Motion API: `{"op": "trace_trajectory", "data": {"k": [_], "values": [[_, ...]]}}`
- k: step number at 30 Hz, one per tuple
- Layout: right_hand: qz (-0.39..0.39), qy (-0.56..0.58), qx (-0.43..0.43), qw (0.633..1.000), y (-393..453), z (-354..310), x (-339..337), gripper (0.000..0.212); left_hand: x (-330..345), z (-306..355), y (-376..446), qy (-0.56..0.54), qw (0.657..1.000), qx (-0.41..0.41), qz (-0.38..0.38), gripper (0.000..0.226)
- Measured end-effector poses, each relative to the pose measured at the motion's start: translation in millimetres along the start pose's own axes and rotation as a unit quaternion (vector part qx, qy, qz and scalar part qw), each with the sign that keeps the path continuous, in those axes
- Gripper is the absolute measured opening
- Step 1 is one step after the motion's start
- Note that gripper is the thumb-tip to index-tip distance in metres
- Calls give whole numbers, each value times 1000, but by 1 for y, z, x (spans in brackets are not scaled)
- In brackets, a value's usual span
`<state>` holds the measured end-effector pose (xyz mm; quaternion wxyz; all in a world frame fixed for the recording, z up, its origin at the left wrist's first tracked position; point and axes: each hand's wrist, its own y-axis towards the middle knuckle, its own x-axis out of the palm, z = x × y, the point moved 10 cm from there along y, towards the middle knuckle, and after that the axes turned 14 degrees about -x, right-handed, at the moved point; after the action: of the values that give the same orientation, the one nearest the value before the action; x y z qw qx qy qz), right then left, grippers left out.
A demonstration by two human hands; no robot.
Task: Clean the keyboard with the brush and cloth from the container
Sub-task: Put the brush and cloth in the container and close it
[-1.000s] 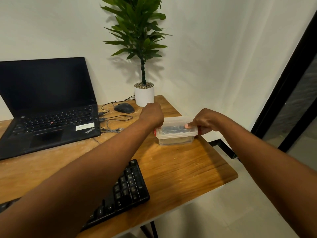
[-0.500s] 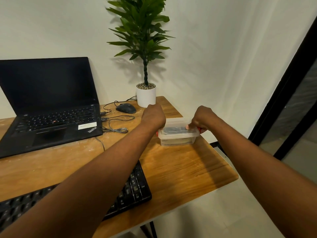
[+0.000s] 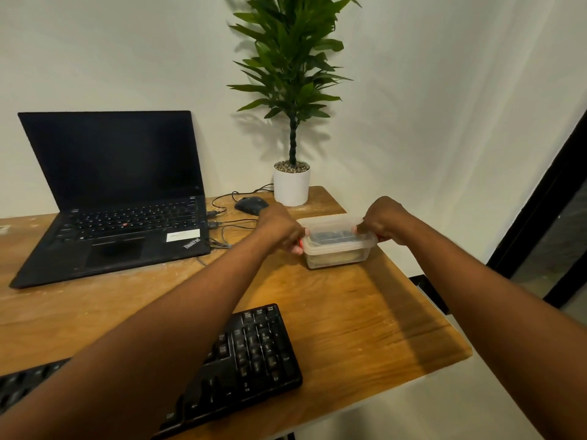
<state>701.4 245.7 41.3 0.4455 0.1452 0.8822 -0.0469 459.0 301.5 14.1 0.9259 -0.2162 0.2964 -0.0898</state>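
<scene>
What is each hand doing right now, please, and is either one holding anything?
Left hand: fingers curled in a grip on the left end of the container.
Right hand: fingers curled, gripping the container's right end at the lid edge.

Keyboard (image 3: 254,354): left part hidden under left forearm, near-left end cut by picture's edge. Container (image 3: 336,246): contents blurred through lid, dark shape, not identifiable. Both end clips covered by left hand (image 3: 279,230) and right hand (image 3: 384,222). Plant (image 3: 292,58): top cut off.
</scene>
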Motion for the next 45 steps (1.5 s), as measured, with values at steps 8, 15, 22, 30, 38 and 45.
{"op": "trace_trajectory", "data": {"k": [8,15,22,30,38,45], "values": [[5,14,-26,1000,45,-12,18,39,-20,11,39,-18,1000,13,20,37],[-15,4,-26,1000,49,-11,27,43,-26,10,45,19,998,39,42,34],[66,-15,-169,983,-1,-72,13,75,-73,-5,3,148,968,162,124,37],[-40,77,-293,952,-109,-148,63,83,-147,-109,-98,256,943,196,86,60],[-163,73,-344,922,-188,-203,134,105,-220,-215,-166,320,937,114,75,100],[-268,-35,-366,890,-231,-227,175,132,-249,-290,-195,375,926,43,-1,135]]}}
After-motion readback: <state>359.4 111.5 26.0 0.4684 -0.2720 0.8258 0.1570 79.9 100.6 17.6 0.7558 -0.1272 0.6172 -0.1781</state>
